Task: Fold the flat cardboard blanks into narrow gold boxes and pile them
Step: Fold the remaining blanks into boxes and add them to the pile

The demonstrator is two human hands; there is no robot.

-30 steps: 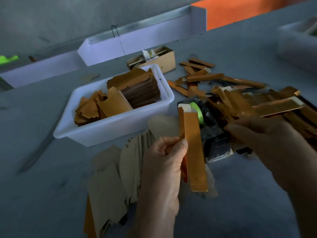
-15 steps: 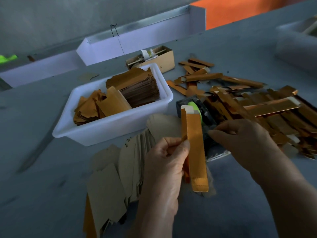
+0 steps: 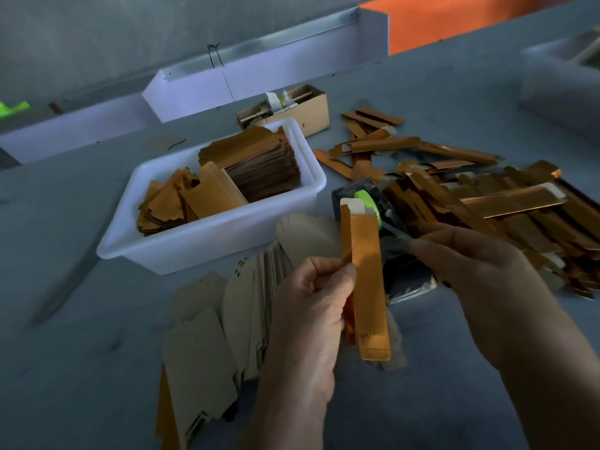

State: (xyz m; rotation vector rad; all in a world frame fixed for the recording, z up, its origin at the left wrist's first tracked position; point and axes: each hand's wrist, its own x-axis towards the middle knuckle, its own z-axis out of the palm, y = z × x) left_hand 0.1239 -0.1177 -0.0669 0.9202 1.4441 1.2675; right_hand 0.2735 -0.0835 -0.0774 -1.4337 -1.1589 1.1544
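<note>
Grey table [image 3: 81, 319], dim light. Left hand [image 3: 308, 306] pinches folded gold box [image 3: 368, 280] upright above fanned blanks [image 3: 207, 345]. Right hand [image 3: 470, 267] pinches tape strip [image 3: 394, 233] off dispenser [image 3: 373, 203]. Risk: tape curls, sticks to fingers, seam lands crooked.

A narrow gold box [image 3: 368, 280] stands nearly upright, pale flap open at top. Folded gold boxes [image 3: 506, 203] lie heaped at right. Brown flat blanks [image 3: 227, 319] fan across the table; more gold-faced blanks [image 3: 259, 164] fill the white tub [image 3: 207, 241]
</note>
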